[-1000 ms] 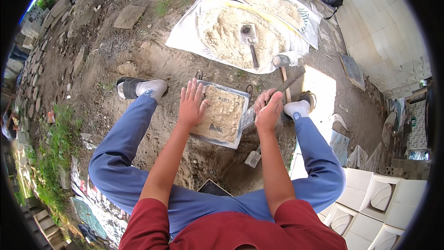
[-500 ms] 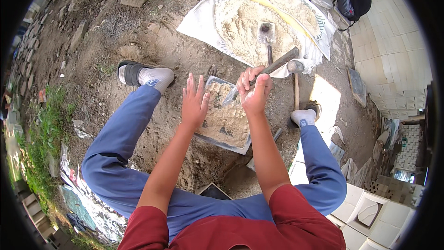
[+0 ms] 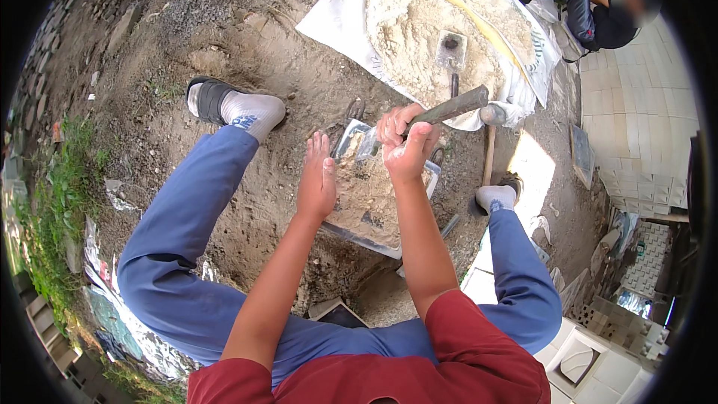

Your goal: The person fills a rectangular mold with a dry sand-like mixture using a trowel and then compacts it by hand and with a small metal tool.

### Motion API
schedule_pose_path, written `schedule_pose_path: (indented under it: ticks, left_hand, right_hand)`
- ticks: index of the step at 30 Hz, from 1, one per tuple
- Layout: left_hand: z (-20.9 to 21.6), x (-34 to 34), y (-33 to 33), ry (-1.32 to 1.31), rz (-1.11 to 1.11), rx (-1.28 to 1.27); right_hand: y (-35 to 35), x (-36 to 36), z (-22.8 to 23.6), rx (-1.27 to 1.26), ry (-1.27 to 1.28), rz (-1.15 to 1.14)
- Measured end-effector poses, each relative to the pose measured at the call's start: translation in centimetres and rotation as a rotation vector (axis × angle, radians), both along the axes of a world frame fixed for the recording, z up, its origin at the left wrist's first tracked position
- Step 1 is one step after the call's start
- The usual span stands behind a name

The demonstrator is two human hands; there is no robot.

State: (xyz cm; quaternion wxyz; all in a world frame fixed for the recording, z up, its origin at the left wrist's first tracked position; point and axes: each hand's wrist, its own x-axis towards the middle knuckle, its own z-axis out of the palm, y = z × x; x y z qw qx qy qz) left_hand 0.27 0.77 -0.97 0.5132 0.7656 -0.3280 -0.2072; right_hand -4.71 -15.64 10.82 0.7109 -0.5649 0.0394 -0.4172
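Between my legs lies a rectangular mould [image 3: 378, 245] filled with pale, sandy mix. My right hand [image 3: 406, 146] is wrapped round a flat-bladed scraper [image 3: 451, 107]. Its long dark handle slants up to the right, while the blade points down left over the mould's far end; the fingers partly hide it. At the mould's left edge my left hand [image 3: 317, 179] holds nothing, its fingers stretched out and the thumb raised. Whether it touches the mould I cannot tell.
Beyond the mould, white sacks [image 3: 333, 19] are spread under heaps of pale powder [image 3: 400, 26]. A square metal scoop [image 3: 451, 46] rests on the powder. Beside my right foot lies a mallet [image 3: 491, 116]. Another person [image 3: 576, 7] sits at the far right near stacked pale blocks [image 3: 636, 97].
The scraper's blade has moved toward the mould's far end with my right hand. My left hand has turned more edge-on, its fingers closer together. The whole view has shifted slightly.
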Motion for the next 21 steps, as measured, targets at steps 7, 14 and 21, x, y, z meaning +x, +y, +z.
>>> schedule_pose_path:
  ticks: [7, 14, 21]
  left_hand:
    - [0.2, 0.4, -0.4, 0.093, 0.033, -0.006]
    - [1.1, 0.2, -0.6, 0.092, 0.015, 0.011]
    - [1.5, 0.5, -0.4, 0.103, -0.013, 0.001]
  right_hand:
    - [1.4, 0.4, -1.5, -0.036, -0.022, -0.048]
    - [1.1, -0.1, -3.1, 0.022, 0.182, 0.086]
    - [1.8, 1.6, 0.8, 0.159, 0.238, -0.259]
